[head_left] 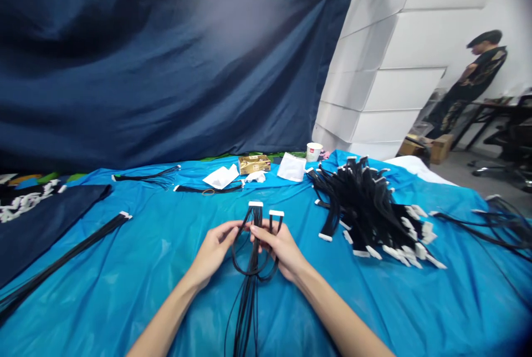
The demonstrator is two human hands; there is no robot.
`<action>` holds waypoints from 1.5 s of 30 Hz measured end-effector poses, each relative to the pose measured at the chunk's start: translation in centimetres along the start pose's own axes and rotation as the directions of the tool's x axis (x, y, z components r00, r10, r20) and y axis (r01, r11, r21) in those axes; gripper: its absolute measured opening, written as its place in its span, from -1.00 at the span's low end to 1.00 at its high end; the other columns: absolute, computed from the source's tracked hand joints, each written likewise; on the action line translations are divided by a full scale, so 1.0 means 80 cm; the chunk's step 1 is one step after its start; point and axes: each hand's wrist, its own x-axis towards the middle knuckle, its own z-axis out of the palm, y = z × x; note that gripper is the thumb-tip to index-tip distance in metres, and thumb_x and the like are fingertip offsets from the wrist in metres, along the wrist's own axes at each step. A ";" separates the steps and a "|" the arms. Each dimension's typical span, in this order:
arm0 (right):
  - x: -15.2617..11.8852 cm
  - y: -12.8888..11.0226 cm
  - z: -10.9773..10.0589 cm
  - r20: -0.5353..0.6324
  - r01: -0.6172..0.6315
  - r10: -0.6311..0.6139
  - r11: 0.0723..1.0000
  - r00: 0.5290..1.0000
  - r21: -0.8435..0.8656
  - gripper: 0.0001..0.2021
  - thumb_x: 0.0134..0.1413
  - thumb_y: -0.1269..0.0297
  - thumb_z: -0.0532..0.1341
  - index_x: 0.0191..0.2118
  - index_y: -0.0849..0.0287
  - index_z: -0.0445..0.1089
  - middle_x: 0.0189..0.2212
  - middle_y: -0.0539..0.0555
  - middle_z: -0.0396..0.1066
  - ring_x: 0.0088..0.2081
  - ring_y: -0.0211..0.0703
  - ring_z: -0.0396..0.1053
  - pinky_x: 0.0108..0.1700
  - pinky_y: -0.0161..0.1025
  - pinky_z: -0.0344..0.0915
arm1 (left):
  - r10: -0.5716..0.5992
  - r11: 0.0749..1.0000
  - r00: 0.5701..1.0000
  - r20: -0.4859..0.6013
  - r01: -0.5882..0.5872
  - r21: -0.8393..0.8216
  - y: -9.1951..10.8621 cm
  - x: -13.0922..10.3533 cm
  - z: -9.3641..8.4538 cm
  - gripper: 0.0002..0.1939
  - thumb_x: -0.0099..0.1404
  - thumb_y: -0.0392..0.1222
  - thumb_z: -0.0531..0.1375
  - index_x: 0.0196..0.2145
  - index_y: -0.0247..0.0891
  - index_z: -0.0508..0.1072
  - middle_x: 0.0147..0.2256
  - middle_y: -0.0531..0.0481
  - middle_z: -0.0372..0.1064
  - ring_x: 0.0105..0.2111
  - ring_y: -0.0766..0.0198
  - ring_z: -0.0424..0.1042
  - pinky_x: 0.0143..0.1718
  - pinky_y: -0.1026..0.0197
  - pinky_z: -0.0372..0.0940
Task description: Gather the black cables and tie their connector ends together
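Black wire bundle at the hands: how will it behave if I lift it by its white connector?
The black wire bundle would probably hang floppy; its strands look thin. It may splay, since lower strands stray apart, and could snag where black loops cross it.

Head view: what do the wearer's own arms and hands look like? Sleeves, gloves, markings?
Left hand and right hand: both bare, no gloves. Left forearm and right forearm: uncovered as far as the frame shows, no sleeves in view. No watch, bracelet or obvious markings visible; fine detail such as nails is too small to tell.
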 end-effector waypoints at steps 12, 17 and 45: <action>0.004 0.004 -0.005 -0.057 0.074 -0.077 0.996 0.995 -0.050 -0.78 -0.22 0.23 0.27 -0.41 0.26 0.36 -0.59 -0.05 0.30 -0.67 -0.44 0.16 -0.61 -0.44 0.10 | -0.196 0.896 0.973 0.118 0.227 -0.382 0.005 -0.007 0.012 -0.73 -0.04 -0.18 0.24 -0.33 -0.31 0.39 -0.42 -0.03 0.38 -0.42 0.33 0.35 -0.38 0.30 0.24; 0.002 0.001 -0.003 -0.080 0.047 -0.045 0.998 0.996 0.032 -0.78 -0.25 0.24 0.28 -0.42 0.25 0.36 -0.58 -0.06 0.29 -0.64 -0.44 0.16 -0.62 -0.46 0.10 | -0.240 0.880 0.960 0.141 0.277 -0.385 0.000 -0.007 0.013 -0.73 -0.14 -0.25 0.30 -0.42 -0.34 0.39 -0.47 0.00 0.36 -0.50 0.39 0.32 -0.43 0.34 0.21; -0.002 0.003 0.005 0.027 -0.050 0.053 0.992 0.998 -0.114 -0.79 -0.22 0.22 0.24 -0.44 0.29 0.40 -0.58 0.01 0.35 -0.65 -0.42 0.17 -0.66 -0.45 0.03 | -0.150 0.952 0.988 -0.038 0.134 -0.275 0.009 -0.007 0.005 -0.52 -0.03 -0.13 0.23 -0.13 -0.33 0.32 -0.22 -0.13 0.36 -0.22 0.21 0.34 -0.21 0.23 0.22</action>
